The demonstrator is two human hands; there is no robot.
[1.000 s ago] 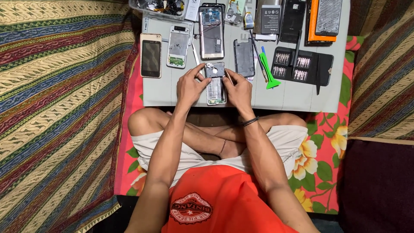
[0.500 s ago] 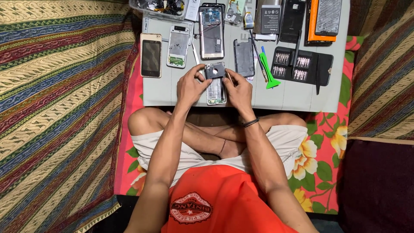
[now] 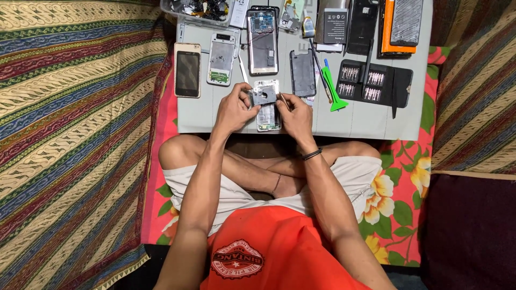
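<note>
A person in an orange shirt is sitting cross-legged on a flowered cloth, both forearms reaching forward over the knees to a low grey table. The left hand is pinching the left edge of a small grey phone part between thumb and fingertips, holding it just above the table's near edge. The right hand, with a dark band at its wrist, is closing its fingers around what seems to be a thin tool at the part's right side (the tool is too small here to make out surely). Directly beneath the part, an opened phone is lying flat on the table, its insides showing, partly hidden by both hands. Just right of the hands a green pry tool is lying slantwise, and beyond it a black case of screwdriver bits is sitting open. Farther back, a dark phone cover, a large phone with its back removed, a white phone frame and a gold-edged phone are lying in a row. At the far edge a clear tray of small parts is resting, with an orange case well to its right.
</note>
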